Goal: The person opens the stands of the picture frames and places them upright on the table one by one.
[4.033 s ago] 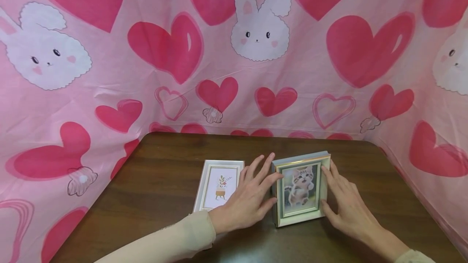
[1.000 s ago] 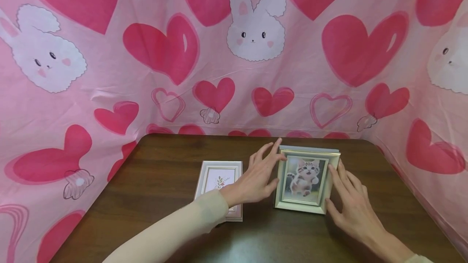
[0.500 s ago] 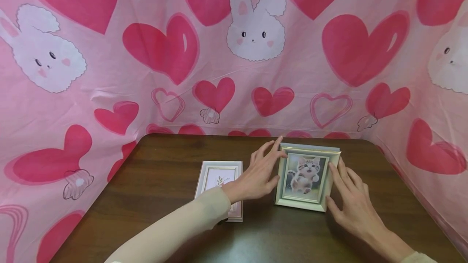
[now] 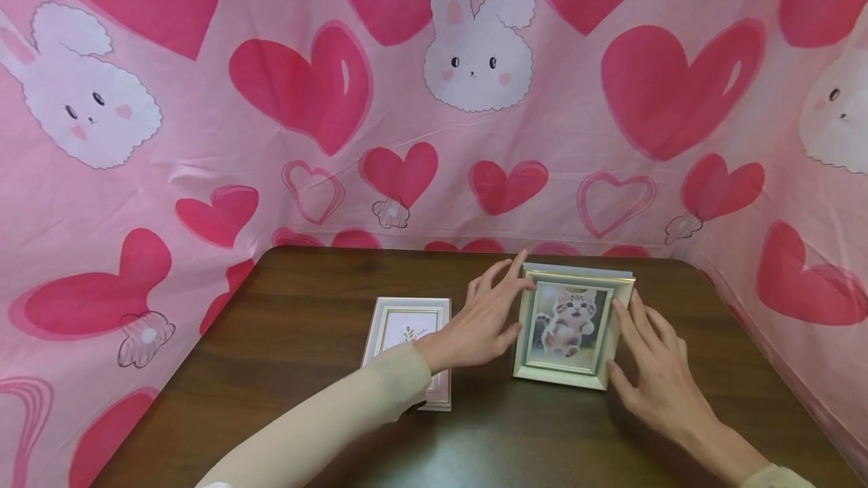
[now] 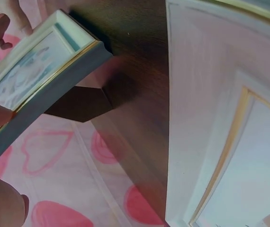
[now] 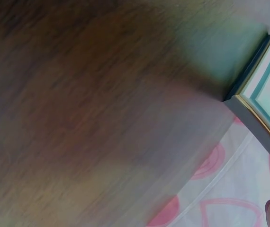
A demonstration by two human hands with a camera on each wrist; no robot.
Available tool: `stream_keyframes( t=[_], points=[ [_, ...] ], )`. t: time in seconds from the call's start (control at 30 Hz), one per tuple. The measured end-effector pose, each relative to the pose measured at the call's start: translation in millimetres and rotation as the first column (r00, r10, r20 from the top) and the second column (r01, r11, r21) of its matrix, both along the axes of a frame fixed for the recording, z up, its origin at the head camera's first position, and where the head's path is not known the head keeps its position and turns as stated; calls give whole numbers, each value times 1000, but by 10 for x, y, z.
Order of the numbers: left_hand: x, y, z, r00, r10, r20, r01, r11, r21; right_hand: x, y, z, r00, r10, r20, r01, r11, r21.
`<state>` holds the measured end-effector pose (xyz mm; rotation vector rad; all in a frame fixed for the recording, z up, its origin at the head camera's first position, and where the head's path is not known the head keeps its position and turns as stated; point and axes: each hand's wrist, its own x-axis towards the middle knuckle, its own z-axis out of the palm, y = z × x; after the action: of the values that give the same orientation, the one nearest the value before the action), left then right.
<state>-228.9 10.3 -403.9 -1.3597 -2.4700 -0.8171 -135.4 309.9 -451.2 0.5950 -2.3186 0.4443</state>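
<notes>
A pale picture frame (image 4: pixel 568 326) with gilt lines and a kitten picture stands on the table, leaning slightly back. Its dark support leg (image 5: pixel 80 104) shows behind it in the left wrist view. My left hand (image 4: pixel 480 326) holds its left edge, one fingertip on the front and another finger behind. At the opposite edge, my right hand (image 4: pixel 658 371) holds it with thumb and a finger at the front and other fingers around the side. A second white picture frame (image 4: pixel 371 337) with a plant print lies flat to the left, partly covered by my left forearm.
The dark wooden table (image 4: pixel 291 300) has rounded far corners. A pink cloth (image 4: pixel 414 119) printed with hearts and rabbit faces hangs around its back and sides.
Since the oldest frame, both hands have moved the kitten frame farther back and a little right, turning it to face more forward. Over the last second it shifts only slightly. The plant frame stays put.
</notes>
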Motion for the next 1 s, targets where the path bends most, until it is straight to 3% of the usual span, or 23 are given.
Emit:
stream_keyframes(
  t=[0.37,0.63,1.0],
  points=[
    [13,3,5,1000,-1,-18,1,999,-34,17,3,29,1000,5,21,-5,1000,-10],
    [29,11,2,999,-12,-34,10,998,-61,18,-11,53,1000,-10,-16,10,1000,-9],
    [42,-18,-20,1000,0,-23,0,999,-35,64,-37,90,999,-27,-31,25,997,-71]
  ],
)
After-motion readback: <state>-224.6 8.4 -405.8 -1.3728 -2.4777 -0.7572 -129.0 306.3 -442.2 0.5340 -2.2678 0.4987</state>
